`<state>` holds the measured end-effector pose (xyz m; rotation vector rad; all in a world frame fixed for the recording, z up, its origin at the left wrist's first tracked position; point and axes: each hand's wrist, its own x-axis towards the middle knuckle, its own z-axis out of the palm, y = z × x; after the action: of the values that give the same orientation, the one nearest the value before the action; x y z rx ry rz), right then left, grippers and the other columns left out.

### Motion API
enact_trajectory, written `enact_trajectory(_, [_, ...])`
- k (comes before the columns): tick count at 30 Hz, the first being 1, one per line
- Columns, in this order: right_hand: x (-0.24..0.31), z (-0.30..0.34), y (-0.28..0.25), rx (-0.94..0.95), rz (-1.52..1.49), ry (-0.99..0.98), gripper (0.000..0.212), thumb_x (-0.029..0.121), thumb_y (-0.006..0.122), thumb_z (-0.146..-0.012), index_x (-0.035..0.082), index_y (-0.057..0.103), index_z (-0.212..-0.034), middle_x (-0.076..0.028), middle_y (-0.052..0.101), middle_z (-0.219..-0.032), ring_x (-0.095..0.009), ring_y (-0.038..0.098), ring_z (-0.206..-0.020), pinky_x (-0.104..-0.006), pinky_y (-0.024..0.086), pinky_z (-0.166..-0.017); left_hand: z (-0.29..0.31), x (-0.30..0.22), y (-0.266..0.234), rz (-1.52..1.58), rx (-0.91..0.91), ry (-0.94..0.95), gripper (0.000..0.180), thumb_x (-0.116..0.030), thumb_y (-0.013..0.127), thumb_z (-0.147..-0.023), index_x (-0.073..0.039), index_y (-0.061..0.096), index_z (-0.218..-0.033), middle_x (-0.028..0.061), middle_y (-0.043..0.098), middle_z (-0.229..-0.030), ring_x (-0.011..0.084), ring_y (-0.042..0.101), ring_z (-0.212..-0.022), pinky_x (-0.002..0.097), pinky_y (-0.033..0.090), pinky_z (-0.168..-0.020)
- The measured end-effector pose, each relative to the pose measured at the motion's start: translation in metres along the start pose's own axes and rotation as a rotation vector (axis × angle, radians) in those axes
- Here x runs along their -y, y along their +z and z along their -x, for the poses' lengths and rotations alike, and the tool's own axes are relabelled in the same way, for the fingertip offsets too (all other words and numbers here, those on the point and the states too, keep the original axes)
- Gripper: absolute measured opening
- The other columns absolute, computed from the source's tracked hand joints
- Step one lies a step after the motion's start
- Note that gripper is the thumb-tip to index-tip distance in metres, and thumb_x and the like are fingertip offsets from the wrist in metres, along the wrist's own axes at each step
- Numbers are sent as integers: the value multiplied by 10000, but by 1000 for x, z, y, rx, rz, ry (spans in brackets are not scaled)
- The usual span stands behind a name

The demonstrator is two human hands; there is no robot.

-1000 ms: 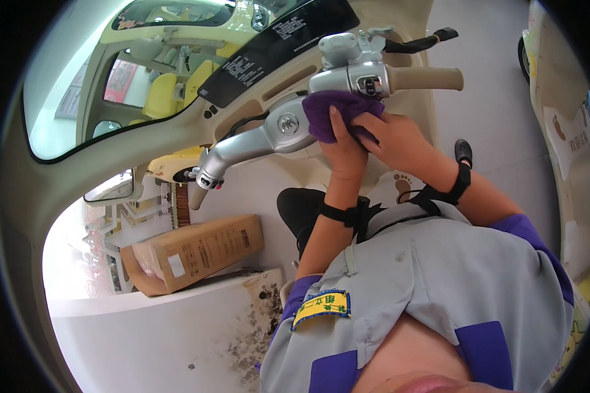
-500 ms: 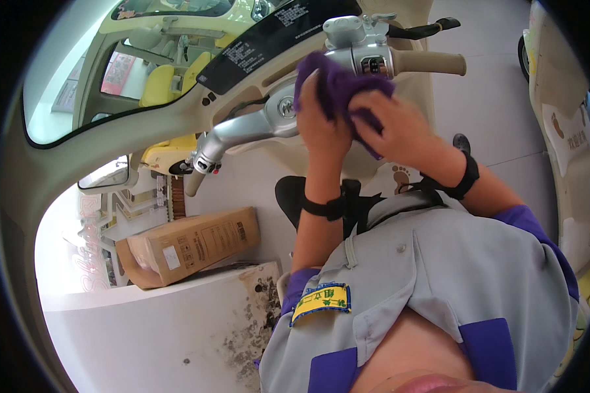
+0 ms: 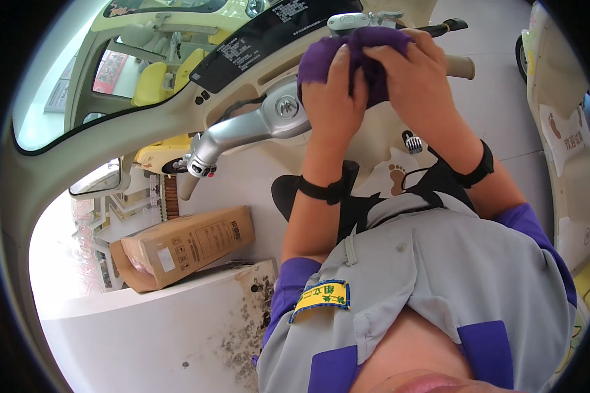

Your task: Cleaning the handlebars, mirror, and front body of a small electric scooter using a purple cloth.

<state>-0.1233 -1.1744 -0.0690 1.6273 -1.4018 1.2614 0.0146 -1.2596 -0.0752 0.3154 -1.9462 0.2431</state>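
Note:
A bunched purple cloth (image 3: 322, 60) lies over the right part of a silver handlebar (image 3: 236, 139). My left hand (image 3: 334, 98) grips the cloth from the left, thumb upright against it. From the other side my right hand (image 3: 421, 75) has its fingers curled onto the same cloth. Beyond the right hand shows the end of a beige handlebar grip (image 3: 461, 67). A silver housing (image 3: 346, 23) and a black lever (image 3: 447, 27) stick out past the cloth. The switch block under the cloth is hidden.
A windshield frame (image 3: 105, 143) curves along the left, with a mirror (image 3: 97, 178) below it. A cardboard box (image 3: 203, 242) lies beside a stained white surface (image 3: 144, 334). Another beige vehicle (image 3: 544, 85) stands at the right. A small metal pedal (image 3: 412, 141) is near my right forearm.
Both hands have moved up and apart a little, spreading the cloth wider over the handlebar. The silver switch block that showed before is now covered, and the pedal is more visible.

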Motion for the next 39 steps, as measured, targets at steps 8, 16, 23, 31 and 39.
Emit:
enact_trajectory(8, [50, 1, 18, 194, -84, -42, 428, 133, 632, -757, 158, 641, -1184, -51, 618, -1103, -276, 529, -1098, -410, 416, -874, 65, 7, -8, 362, 0, -630, 543, -141, 550, -933, 59, 357, -1400, 261, 506, -1341, 390, 522, -1227, 428, 398, -1033])
enact_trajectory(16, [27, 49, 2, 172, -459, 15, 383, 49, 634, -731, 124, 670, -1105, -67, 617, -1097, -286, 546, -1030, -404, 463, -838, 47, -22, -16, 92, 100, -270, 679, -36, 665, -739, 4, 424, -1372, 244, 540, -1277, 414, 523, -1188, 460, 377, -1031])
enact_trajectory(23, [-9, 29, -28, 46, -258, 154, 328, -31, 581, -729, 88, 641, -1029, -108, 626, -1020, -331, 551, -927, -399, 476, -804, 19, -30, 4, -63, 213, -69, 653, -112, 640, -692, -100, 554, -1339, 198, 615, -1188, 406, 569, -1122, 522, 349, -1002])
enact_trajectory(31, [3, 44, -8, 44, -236, 218, 474, 126, 751, -702, 140, 586, -1146, -80, 603, -1064, -326, 522, -961, -431, 393, -843, 42, -14, -12, 1, 151, -131, 535, 46, 624, -760, -31, 582, -1288, 215, 617, -1201, 427, 562, -1124, 470, 421, -989])
enact_trajectory(39, [-11, 52, -12, 149, -213, 81, 372, 133, 774, -673, 175, 629, -1014, -8, 634, -983, -243, 558, -898, -397, 365, -813, 47, -25, -26, -90, 136, -181, 406, 26, 627, -729, -69, 636, -1123, 193, 641, -1090, 410, 590, -1023, 480, 434, -947])
